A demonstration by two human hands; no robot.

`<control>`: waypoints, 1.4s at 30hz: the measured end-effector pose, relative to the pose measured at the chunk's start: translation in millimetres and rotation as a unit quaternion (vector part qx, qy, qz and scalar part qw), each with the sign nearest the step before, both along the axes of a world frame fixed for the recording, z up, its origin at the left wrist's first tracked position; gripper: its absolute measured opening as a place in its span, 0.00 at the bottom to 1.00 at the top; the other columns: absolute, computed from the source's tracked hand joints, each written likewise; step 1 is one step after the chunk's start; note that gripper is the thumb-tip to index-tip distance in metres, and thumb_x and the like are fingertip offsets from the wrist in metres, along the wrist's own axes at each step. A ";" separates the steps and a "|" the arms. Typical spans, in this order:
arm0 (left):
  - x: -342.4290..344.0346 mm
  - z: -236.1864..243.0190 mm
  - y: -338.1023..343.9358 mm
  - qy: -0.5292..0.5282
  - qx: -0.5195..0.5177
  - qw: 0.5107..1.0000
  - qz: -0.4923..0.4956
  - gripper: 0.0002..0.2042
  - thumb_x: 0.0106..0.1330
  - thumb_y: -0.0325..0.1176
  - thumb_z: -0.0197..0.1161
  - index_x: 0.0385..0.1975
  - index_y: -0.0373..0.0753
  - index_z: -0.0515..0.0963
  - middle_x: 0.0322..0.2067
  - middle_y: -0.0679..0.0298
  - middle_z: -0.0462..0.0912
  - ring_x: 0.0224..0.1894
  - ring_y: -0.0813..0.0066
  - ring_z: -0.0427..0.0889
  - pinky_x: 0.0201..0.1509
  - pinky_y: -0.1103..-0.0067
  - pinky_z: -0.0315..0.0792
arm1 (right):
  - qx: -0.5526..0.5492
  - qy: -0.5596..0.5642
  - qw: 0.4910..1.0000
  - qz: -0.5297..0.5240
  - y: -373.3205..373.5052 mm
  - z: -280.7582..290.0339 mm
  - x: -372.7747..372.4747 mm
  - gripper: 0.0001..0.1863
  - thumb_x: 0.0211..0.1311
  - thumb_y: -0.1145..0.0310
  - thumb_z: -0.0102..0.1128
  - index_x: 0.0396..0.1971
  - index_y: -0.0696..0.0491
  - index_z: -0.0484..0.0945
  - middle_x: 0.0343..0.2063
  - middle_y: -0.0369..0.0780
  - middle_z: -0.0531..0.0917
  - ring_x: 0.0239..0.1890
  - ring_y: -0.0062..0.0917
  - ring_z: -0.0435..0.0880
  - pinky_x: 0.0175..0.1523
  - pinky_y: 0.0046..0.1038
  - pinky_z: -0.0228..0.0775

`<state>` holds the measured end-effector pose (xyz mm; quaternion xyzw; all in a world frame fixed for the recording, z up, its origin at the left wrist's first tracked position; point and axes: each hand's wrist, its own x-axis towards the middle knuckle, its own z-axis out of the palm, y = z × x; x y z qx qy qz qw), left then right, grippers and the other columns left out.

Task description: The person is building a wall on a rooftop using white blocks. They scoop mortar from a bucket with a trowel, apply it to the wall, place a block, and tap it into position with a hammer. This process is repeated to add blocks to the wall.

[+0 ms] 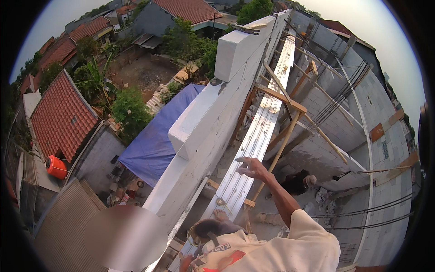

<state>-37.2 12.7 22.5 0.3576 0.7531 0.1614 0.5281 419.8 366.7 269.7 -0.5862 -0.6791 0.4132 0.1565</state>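
Observation:
My right hand (253, 168) reaches out over a long silvery metal plank (256, 145), fingers stretched and apart, holding nothing. Whether it touches the plank, I cannot tell. At the lower edge, what looks like my left hand (185, 262) shows only in part beside my shirt, its fingers unclear. My bare foot (220, 215) rests on the plank, close to a small round object (220, 201). Left of the plank runs a white block wall (204, 140). One upright block (230, 56) stands on its top, and its upper edge is stepped.
Wooden scaffold bars (281, 97) cross the plank farther ahead. Well below on the right, a person in dark clothes (299, 182) is among grey partition walls (326, 102). Steel bars (342, 99) jut out there. Beyond the white wall hangs a blue tarp (156, 140), with a steep drop.

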 end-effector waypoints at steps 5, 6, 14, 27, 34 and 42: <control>7.5 6.8 10.7 0.008 0.017 1.000 -0.025 0.13 0.69 0.38 0.62 0.41 0.34 0.84 0.37 0.59 0.87 0.38 0.68 0.84 0.41 0.68 0.77 | 0.417 0.015 0.887 -0.199 191.9 174.6 73.5 0.29 0.68 0.57 0.72 0.62 0.59 0.79 0.42 0.51 0.90 0.43 0.34 0.92 0.51 0.36 0.84; 6.6 6.1 5.8 0.010 0.024 0.999 -0.025 0.13 0.69 0.38 0.62 0.40 0.34 0.84 0.36 0.59 0.87 0.37 0.68 0.84 0.40 0.68 0.77 | 0.440 -0.004 0.872 -0.215 225.1 206.8 78.7 0.29 0.68 0.57 0.72 0.61 0.60 0.79 0.43 0.51 0.89 0.46 0.37 0.91 0.56 0.37 0.83; 42.9 21.8 -34.3 0.037 -0.066 0.991 0.110 0.08 0.68 0.31 0.55 0.29 0.37 0.80 0.32 0.52 0.84 0.35 0.53 0.83 0.39 0.63 0.73 | 0.481 -0.263 0.827 -0.121 431.2 303.3 151.1 0.29 0.76 0.55 0.60 0.69 0.54 0.74 0.66 0.54 0.77 0.68 0.50 0.76 0.74 0.42 0.65; 74.5 85.6 -34.7 0.052 0.033 0.962 0.266 0.27 0.69 0.46 0.64 0.59 0.29 0.80 0.49 0.45 0.88 0.54 0.54 0.87 0.59 0.68 0.78 | 0.510 -0.070 0.839 -0.174 297.5 252.0 112.6 0.23 0.75 0.50 0.64 0.49 0.58 0.85 0.36 0.39 0.84 0.39 0.26 0.80 0.47 0.30 0.73; 88.3 152.8 106.1 -0.155 0.177 0.965 0.119 0.27 0.75 0.38 0.65 0.67 0.27 0.72 0.59 0.48 0.82 0.62 0.61 0.82 0.67 0.71 0.74 | 0.134 0.304 0.924 -0.190 60.4 78.6 67.1 0.17 0.78 0.58 0.63 0.44 0.58 0.84 0.29 0.31 0.80 0.33 0.12 0.75 0.39 0.19 0.68; 118.1 171.7 148.2 -0.280 0.213 0.929 -0.112 0.28 0.66 0.44 0.74 0.61 0.33 0.77 0.54 0.52 0.85 0.61 0.62 0.82 0.65 0.67 0.74 | -0.274 0.376 0.874 -0.140 -148.5 12.0 -126.9 0.12 0.76 0.64 0.65 0.40 0.59 0.82 0.28 0.34 0.80 0.28 0.16 0.75 0.35 0.23 0.67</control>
